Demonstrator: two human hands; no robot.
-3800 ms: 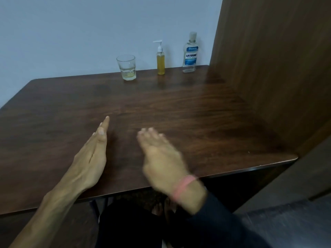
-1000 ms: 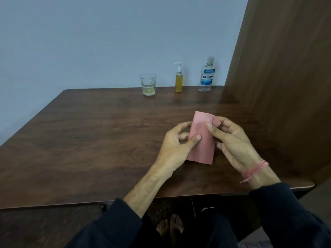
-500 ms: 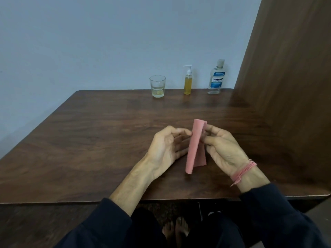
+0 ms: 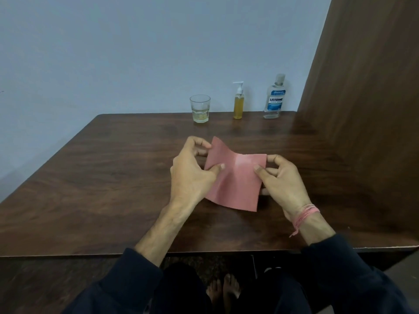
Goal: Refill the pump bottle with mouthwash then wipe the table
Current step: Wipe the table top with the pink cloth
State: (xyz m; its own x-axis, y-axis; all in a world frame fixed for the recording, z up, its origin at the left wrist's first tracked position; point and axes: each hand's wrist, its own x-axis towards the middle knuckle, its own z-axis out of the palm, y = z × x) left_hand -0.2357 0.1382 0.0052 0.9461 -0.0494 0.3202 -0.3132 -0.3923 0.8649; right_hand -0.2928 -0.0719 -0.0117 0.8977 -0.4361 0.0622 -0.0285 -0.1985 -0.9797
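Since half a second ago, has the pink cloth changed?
Yes. The pink cloth, then folded narrow, is now spread wide between both hands over the table.

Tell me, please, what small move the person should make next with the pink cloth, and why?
Probably lower the pink cloth flat onto the table and press it down to begin wiping. The left hand and right hand each pinch a side, so the cloth is spread open but lifted. The pump bottle looks full of yellow liquid with its pump on, so wiping seems to be what remains.
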